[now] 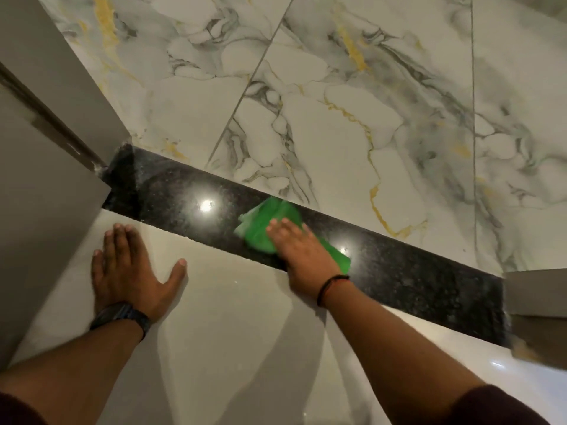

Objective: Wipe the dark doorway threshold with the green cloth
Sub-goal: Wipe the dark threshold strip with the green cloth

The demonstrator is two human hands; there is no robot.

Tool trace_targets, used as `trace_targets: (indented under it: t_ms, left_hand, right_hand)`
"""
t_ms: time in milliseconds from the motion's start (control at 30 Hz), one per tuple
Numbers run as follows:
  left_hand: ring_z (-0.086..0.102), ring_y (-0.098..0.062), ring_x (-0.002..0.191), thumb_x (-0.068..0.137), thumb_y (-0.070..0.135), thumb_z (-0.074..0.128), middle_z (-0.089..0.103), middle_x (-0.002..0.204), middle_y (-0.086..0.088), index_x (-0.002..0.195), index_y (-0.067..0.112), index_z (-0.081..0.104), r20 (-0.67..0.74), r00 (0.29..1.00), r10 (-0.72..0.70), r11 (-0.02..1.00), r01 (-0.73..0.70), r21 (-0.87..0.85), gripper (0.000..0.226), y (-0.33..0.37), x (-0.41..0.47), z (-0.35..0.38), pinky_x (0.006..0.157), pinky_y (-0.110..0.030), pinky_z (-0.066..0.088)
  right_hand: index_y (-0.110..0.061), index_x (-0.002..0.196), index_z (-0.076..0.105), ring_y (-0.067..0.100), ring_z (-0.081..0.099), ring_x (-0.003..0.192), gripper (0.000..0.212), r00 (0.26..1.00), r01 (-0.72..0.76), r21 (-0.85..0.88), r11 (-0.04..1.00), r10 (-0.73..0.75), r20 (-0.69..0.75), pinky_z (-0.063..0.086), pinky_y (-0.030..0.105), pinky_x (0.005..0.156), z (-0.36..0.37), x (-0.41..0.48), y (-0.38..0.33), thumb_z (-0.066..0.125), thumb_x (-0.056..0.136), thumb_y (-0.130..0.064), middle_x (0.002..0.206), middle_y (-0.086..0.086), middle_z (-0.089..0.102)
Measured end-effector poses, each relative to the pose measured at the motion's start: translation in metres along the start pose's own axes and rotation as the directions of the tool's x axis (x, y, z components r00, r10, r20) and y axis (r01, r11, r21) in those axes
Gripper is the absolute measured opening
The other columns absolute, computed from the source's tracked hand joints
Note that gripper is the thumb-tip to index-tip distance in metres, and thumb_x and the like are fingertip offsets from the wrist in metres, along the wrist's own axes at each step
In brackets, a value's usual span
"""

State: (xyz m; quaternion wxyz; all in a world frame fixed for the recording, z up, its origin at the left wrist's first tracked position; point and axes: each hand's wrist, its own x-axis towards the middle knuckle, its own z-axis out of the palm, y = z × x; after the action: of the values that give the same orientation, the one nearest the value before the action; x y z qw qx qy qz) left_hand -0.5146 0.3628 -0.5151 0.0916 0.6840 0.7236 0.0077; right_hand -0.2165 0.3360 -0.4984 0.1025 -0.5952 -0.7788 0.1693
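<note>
A dark speckled stone threshold (171, 191) runs diagonally from the left door frame to the right one. The green cloth (260, 222) lies crumpled on its middle stretch. My right hand (300, 253) presses flat on top of the cloth, fingers together, palm down, with a thin dark band at the wrist. My left hand (129, 271) rests flat on the plain pale floor just in front of the threshold, fingers spread, holding nothing, a dark watch on its wrist. Two ceiling lights reflect on the polished stone.
Grey door frame (46, 185) stands at the left end of the threshold, another frame piece (534, 305) at the right end. Marble-patterned tiles (337, 102) with grey and gold veins lie beyond the threshold. Plain glossy tile (245, 348) lies on my side.
</note>
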Motion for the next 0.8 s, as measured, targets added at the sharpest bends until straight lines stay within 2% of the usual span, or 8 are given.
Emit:
trace_targets:
  t_ms: [67, 133, 300, 467, 567, 667, 733, 800]
  left_hand:
    - [0.01, -0.033, 0.145, 0.073, 0.071, 0.031, 0.016, 0.157, -0.021, 0.148, 0.004, 0.014, -0.009, 1.0, 0.004, 1.0, -0.004, 0.0, 0.102, 0.001, -0.001, 0.0, 0.116, -0.049, 0.007]
    - [0.008, -0.032, 0.145, 0.075, 0.072, 0.028, 0.014, 0.158, -0.02, 0.149, 0.007, 0.012, -0.009, 1.0, 0.002, 1.0, -0.002, 0.007, 0.1, 0.003, -0.002, -0.002, 0.116, -0.051, 0.006]
    - [0.001, -0.035, 0.146, 0.072, 0.081, 0.02, 0.006, 0.16, -0.018, 0.151, 0.011, 0.006, 0.075, 0.995, -0.06, 0.998, 0.059, 0.012, 0.106, 0.036, -0.035, 0.0, 0.115, -0.057, 0.005]
    - [0.0, -0.032, 0.147, 0.073, 0.08, 0.019, 0.002, 0.16, -0.015, 0.15, 0.009, -0.001, 0.134, 0.98, 0.147, 0.987, -0.155, 0.052, 0.107, 0.109, -0.087, 0.021, 0.116, -0.054, 0.0]
    - [0.0, -0.031, 0.147, 0.074, 0.08, 0.016, 0.001, 0.161, -0.014, 0.151, 0.01, -0.002, 0.116, 0.978, 0.175, 0.98, -0.184, 0.074, 0.105, 0.111, -0.089, 0.027, 0.116, -0.053, 0.0]
    - [-0.002, -0.03, 0.147, 0.075, 0.08, 0.014, -0.001, 0.161, -0.013, 0.151, 0.012, -0.004, 0.105, 0.98, 0.167, 0.982, -0.175, 0.071, 0.103, 0.111, -0.088, 0.026, 0.116, -0.052, -0.001]
    - [-0.002, -0.03, 0.147, 0.075, 0.079, 0.013, -0.002, 0.161, -0.013, 0.151, 0.012, -0.004, 0.113, 0.98, 0.165, 0.982, -0.174, 0.071, 0.102, 0.115, -0.089, 0.023, 0.117, -0.053, 0.001]
    - [-0.002, -0.031, 0.147, 0.074, 0.079, 0.011, -0.002, 0.161, -0.013, 0.15, 0.011, -0.004, 0.114, 0.984, 0.138, 0.988, -0.144, 0.053, 0.103, 0.118, -0.091, 0.02, 0.117, -0.054, 0.003]
  right_hand:
    - [-0.015, 0.145, 0.025, 0.022, 0.016, 0.142, 0.063, 0.976, -0.201, 0.006, 0.98, 0.2, -0.084, 0.008, 0.047, 0.117, -0.004, 0.004, 0.011, 0.045, 0.087, 0.0, 0.153, 0.007, 0.027]
    - [-0.014, 0.145, 0.023, 0.022, 0.014, 0.142, 0.055, 0.955, -0.267, -0.001, 0.964, 0.265, -0.132, 0.003, 0.043, 0.115, -0.001, 0.008, 0.008, 0.042, 0.093, -0.008, 0.154, 0.007, 0.025]
    - [-0.017, 0.145, 0.02, 0.016, 0.009, 0.143, 0.062, 0.994, -0.095, -0.017, 0.995, 0.094, -0.049, 0.002, 0.041, 0.115, 0.008, -0.037, 0.005, 0.046, 0.091, -0.006, 0.155, 0.003, 0.024]
    - [-0.02, 0.144, 0.026, 0.012, 0.012, 0.14, 0.069, 0.999, 0.035, 0.02, 0.999, -0.035, 0.016, 0.007, 0.041, 0.114, -0.008, -0.116, 0.044, 0.054, 0.084, 0.001, 0.152, 0.002, 0.03]
    - [-0.018, 0.142, 0.031, 0.021, 0.021, 0.139, 0.07, 0.968, -0.226, 0.027, 0.974, 0.228, -0.109, 0.012, 0.043, 0.112, -0.032, -0.155, 0.094, 0.052, 0.081, 0.009, 0.15, 0.005, 0.033]
    - [-0.011, 0.141, 0.035, 0.028, 0.022, 0.14, 0.054, 0.779, -0.566, 0.104, 0.818, 0.572, -0.257, 0.014, 0.048, 0.115, -0.043, -0.164, 0.121, 0.049, 0.089, -0.001, 0.15, 0.011, 0.032]
    - [-0.01, 0.141, 0.033, 0.026, 0.02, 0.141, 0.053, 0.739, -0.608, 0.122, 0.785, 0.615, -0.277, 0.011, 0.049, 0.114, -0.035, -0.163, 0.112, 0.049, 0.091, -0.003, 0.152, 0.01, 0.03]
    - [-0.013, 0.143, 0.031, 0.024, 0.019, 0.141, 0.058, 0.816, -0.514, 0.115, 0.85, 0.526, -0.238, 0.011, 0.047, 0.113, -0.025, -0.172, 0.095, 0.049, 0.088, -0.001, 0.152, 0.008, 0.03]
